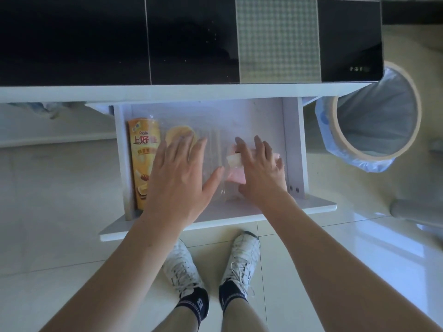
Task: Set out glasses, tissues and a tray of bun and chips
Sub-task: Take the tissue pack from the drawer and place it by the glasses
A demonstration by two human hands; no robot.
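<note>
Both hands are over the open drawer (293,149), mid-frame. Your left hand (178,171) is flat with fingers spread, above the bun (178,134) in its clear wrap. Your right hand (260,170) is also flat and spread, over the pink tissue pack (236,177). Neither grips anything, and whether they touch I can't tell.

The chips can (143,161) lies along the drawer's left wall. No glasses in view.

My advice: take the clear ribbed plastic tray (213,149) by its edges and lift it level. It looks thin and slippery, and would likely flex. The can is a rigid cylinder and may roll. The tissue pack is soft, so pinch it.
</note>
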